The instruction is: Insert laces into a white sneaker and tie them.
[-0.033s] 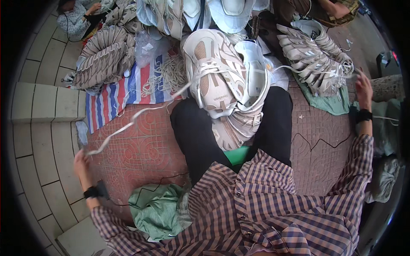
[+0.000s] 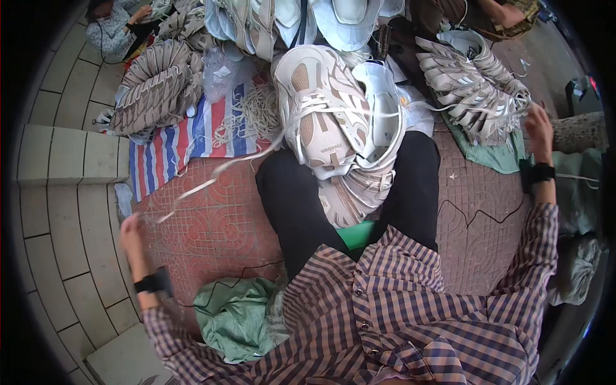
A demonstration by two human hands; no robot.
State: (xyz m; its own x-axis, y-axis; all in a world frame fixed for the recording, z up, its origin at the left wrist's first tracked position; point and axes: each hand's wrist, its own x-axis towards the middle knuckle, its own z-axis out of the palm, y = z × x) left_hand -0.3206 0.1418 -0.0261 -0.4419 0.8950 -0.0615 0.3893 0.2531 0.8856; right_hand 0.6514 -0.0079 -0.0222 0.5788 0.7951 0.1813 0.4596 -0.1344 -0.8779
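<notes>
A white and beige sneaker upper (image 2: 327, 138), with a pale lining, rests between my knees on top of another, similar one (image 2: 353, 196). Its long white shoelace (image 2: 199, 187) runs through the eyelets and stretches out both ways. Far out at the left, my left hand (image 2: 133, 239) pinches one end of that lace. My right hand (image 2: 540, 131), raised at the far right beside a pile of shoe uppers, closes on the other end. Both sets of fingers are small and slightly blurred.
Stacked shoe uppers stand at the left (image 2: 154, 86) and right (image 2: 475, 90), with more along the top. Loose laces (image 2: 247, 115) lie on a striped sheet (image 2: 170, 163). A green bag (image 2: 234, 317) sits by my left side. Other people work at the upper corners.
Both hands have come slightly inward, the left one also a little upward. The lace has shifted and hangs in a different curve; the shoe upper stays in place.
</notes>
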